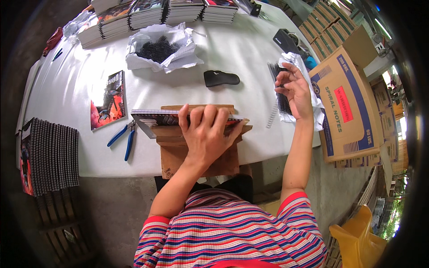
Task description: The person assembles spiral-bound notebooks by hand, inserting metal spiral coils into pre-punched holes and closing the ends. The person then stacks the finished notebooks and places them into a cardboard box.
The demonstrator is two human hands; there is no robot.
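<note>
One white-covered table (257, 40), left grip (203, 138) clasping notebook (147, 118), right grip (298, 91) loosely parted, brown carton (357, 127), grey floor (125, 192)

A printed cardboard carton (351, 109) stands at three o'clock, a yellow plastic chair (357, 234) at four; dark-red cloth (53, 41) and a blue pen (57, 54) at ten.

Book (147, 119): dark cover, bit of red, pale long edge, set crosswise on brown stand (172, 154), left end overhanging. Coils (282, 104): black, bunched lengthwise on white wrap (316, 117), right of book. Loose coil (271, 117): single, thin, just beside bunch.
</note>
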